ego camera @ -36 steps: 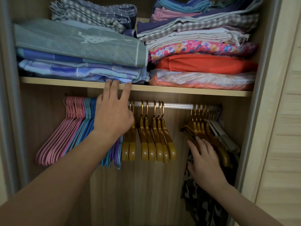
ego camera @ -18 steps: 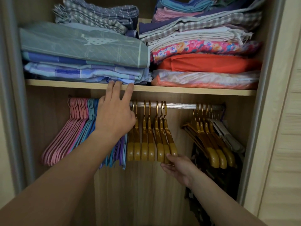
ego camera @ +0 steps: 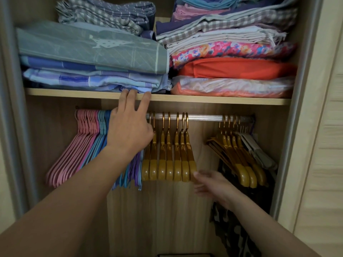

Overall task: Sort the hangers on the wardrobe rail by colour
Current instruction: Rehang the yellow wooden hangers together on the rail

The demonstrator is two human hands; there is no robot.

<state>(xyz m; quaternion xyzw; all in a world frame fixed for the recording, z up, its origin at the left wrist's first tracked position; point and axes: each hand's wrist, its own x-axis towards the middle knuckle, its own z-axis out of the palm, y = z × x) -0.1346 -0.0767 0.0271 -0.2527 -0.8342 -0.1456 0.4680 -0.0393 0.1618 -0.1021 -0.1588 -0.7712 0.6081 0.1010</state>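
Fingers of my left hand (ego camera: pixel 130 130) are extended, tips resting on the shelf edge (ego camera: pixel 204 100), palm against the rail (ego camera: pixel 204 117) where the blue hangers (ego camera: pixel 101 138) meet the first gold one. My right hand (ego camera: pixel 211 184) is open and blurred, fingertips just touching the lower end of the outermost hanger in the middle gold hangers (ego camera: pixel 168 154); it grips nothing. Pink hangers (ego camera: pixel 74 151) hang far left, then blue, then purple ones (ego camera: pixel 137 169). A second gold group (ego camera: pixel 239 156) hangs well apart at the right, beside grey hangers (ego camera: pixel 258 151). Handling estimate: gold hangers appear rigid, light, smooth. Recommended hold: shoulders or necks, several at once; slide the hooks along the rail.
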